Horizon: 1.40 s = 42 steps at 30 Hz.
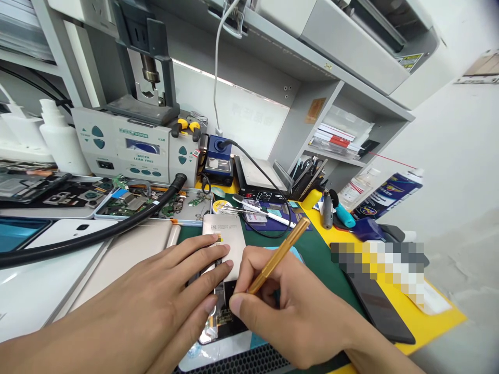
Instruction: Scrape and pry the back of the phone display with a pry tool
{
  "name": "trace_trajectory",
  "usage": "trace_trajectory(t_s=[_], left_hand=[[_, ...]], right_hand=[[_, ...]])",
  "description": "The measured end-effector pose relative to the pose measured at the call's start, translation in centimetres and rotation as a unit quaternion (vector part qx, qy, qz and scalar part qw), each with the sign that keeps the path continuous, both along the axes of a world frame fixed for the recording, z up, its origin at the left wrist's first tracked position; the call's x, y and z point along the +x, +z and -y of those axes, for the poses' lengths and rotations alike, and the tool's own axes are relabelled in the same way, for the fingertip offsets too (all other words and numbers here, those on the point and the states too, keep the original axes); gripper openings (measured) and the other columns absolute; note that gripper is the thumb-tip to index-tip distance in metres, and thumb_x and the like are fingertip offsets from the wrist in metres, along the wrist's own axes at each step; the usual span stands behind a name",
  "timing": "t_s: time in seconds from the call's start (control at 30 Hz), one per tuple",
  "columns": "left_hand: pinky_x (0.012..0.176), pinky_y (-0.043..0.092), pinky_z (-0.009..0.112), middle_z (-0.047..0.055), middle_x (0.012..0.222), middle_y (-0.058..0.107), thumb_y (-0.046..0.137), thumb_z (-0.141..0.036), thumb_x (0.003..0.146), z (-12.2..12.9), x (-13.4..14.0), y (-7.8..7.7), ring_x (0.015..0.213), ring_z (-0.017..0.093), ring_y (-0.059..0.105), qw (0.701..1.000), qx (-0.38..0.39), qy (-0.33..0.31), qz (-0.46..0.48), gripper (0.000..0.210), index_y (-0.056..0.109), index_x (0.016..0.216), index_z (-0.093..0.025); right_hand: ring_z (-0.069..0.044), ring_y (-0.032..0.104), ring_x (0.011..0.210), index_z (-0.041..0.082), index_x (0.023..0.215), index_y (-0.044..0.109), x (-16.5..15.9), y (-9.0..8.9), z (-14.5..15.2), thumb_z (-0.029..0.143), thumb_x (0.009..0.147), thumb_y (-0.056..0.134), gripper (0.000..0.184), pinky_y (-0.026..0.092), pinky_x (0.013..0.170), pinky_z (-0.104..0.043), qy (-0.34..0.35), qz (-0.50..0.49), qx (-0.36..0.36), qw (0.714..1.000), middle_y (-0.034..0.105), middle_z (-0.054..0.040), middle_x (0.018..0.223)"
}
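Observation:
An opened gold phone [226, 234] lies on the green mat [315, 249] in front of me, its dark inner parts showing near its lower end. My left hand [156, 301] lies flat across the phone, fingers pressing it down. My right hand [288, 306] grips a gold screwdriver [278, 254] like a pen. The shaft slants up to the right, and the tip points down into the phone's exposed inside, hidden behind my fingers.
A hot-air rework station [132, 140] stands at the back left, its black hose [117, 228] crossing trays of phone parts [148, 200]. A blue soldering stand [219, 158], a white-handled tool [265, 212], a dark phone [374, 301] on the yellow mat and a tube [390, 192] lie further back and right.

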<state>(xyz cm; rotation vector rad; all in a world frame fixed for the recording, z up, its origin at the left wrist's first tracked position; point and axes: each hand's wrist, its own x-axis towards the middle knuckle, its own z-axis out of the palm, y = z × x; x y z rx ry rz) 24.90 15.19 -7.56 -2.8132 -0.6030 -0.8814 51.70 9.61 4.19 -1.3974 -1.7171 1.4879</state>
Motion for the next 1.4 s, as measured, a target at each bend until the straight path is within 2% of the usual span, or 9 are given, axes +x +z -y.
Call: trace_trajectory(t_s=[0.17,0.33,0.47,0.57,0.63,0.73,0.97,1.2,1.4], left_hand=[[0.165,0.019,0.043,-0.004,0.187,0.075,0.069,-0.043,0.127,0.3,0.0,-0.2,0.190,0.030,0.047,1.000,0.018,-0.005,-0.004,0.050,0.080,0.174,-0.034],[0.164,0.011,0.038,-0.002,0.187,0.074,0.063,-0.025,0.124,-0.1,0.0,-0.7,0.189,0.025,0.046,1.000,0.012,0.002,0.008,0.053,0.081,0.172,-0.032],[0.164,0.008,0.042,0.001,0.178,0.081,0.063,-0.035,0.127,-0.1,0.5,-1.2,0.185,0.029,0.048,0.999,0.021,-0.019,0.039,0.043,0.088,0.161,-0.028],[0.162,0.015,0.037,-0.001,0.177,0.082,0.065,-0.034,0.128,0.0,0.8,-1.4,0.183,0.024,0.051,0.998,-0.001,-0.016,0.058,0.040,0.088,0.160,-0.030],[0.161,0.017,0.033,0.000,0.172,0.084,0.064,-0.038,0.131,0.0,1.1,-1.2,0.181,0.022,0.053,0.997,-0.013,-0.014,0.076,0.038,0.090,0.157,-0.029],[0.160,0.017,0.031,0.003,0.162,0.089,0.059,-0.044,0.135,-0.2,1.5,-0.5,0.176,0.022,0.056,0.994,0.007,-0.022,0.103,0.042,0.093,0.150,-0.025],[0.161,0.018,0.031,0.003,0.159,0.090,0.065,-0.040,0.132,-0.3,1.3,-0.1,0.174,0.023,0.057,0.997,0.002,-0.025,0.078,0.036,0.096,0.141,-0.025],[0.161,0.017,0.031,0.002,0.163,0.088,0.064,-0.040,0.132,-0.1,1.2,-0.3,0.175,0.021,0.057,0.996,-0.001,-0.027,0.086,0.037,0.094,0.148,-0.026],[0.159,0.022,0.028,0.002,0.162,0.090,0.054,-0.041,0.137,-0.1,1.6,-0.1,0.172,0.019,0.061,0.991,-0.015,-0.021,0.129,0.043,0.091,0.151,-0.024]], right_hand=[[-0.011,0.042,0.063,0.025,0.093,0.062,0.0,0.4,-0.4,0.017,0.096,0.105,0.044,0.033,0.057,-0.022,-0.025,-0.031,-0.037,0.999,0.053,0.0118,0.068],[-0.011,0.049,0.065,0.024,0.091,0.062,-0.3,0.6,-0.7,0.023,0.095,0.111,0.049,0.039,0.061,-0.022,-0.043,-0.064,-0.085,0.993,0.057,0.0108,0.069],[-0.010,0.050,0.064,0.024,0.092,0.063,-0.1,0.2,-0.7,0.024,0.094,0.113,0.050,0.038,0.060,-0.022,-0.050,-0.075,-0.098,0.991,0.059,0.0107,0.069],[-0.010,0.048,0.061,0.024,0.092,0.065,0.3,-0.3,-0.5,0.032,0.095,0.114,0.050,0.036,0.057,-0.022,-0.054,-0.081,-0.088,0.991,0.058,0.0102,0.068],[-0.009,0.049,0.060,0.023,0.091,0.066,0.6,-0.6,-0.4,0.036,0.093,0.115,0.051,0.036,0.057,-0.021,-0.055,-0.086,-0.078,0.992,0.062,0.0084,0.069],[-0.009,0.050,0.059,0.023,0.089,0.066,0.7,-0.8,-0.4,0.040,0.091,0.117,0.053,0.036,0.056,-0.022,-0.058,-0.096,-0.072,0.991,0.070,0.0044,0.074],[-0.011,0.044,0.059,0.025,0.089,0.065,0.1,-0.6,0.0,0.038,0.091,0.116,0.052,0.030,0.057,-0.025,-0.058,-0.093,-0.084,0.990,0.055,0.0089,0.064],[-0.013,0.045,0.056,0.026,0.088,0.063,-0.2,-0.4,0.2,0.038,0.093,0.114,0.052,0.030,0.055,-0.025,-0.060,-0.091,-0.089,0.990,0.056,0.0077,0.063],[-0.012,0.044,0.057,0.025,0.088,0.064,-0.1,-0.8,0.6,0.034,0.092,0.115,0.051,0.031,0.054,-0.025,-0.062,-0.095,-0.081,0.990,0.055,0.0084,0.064]])
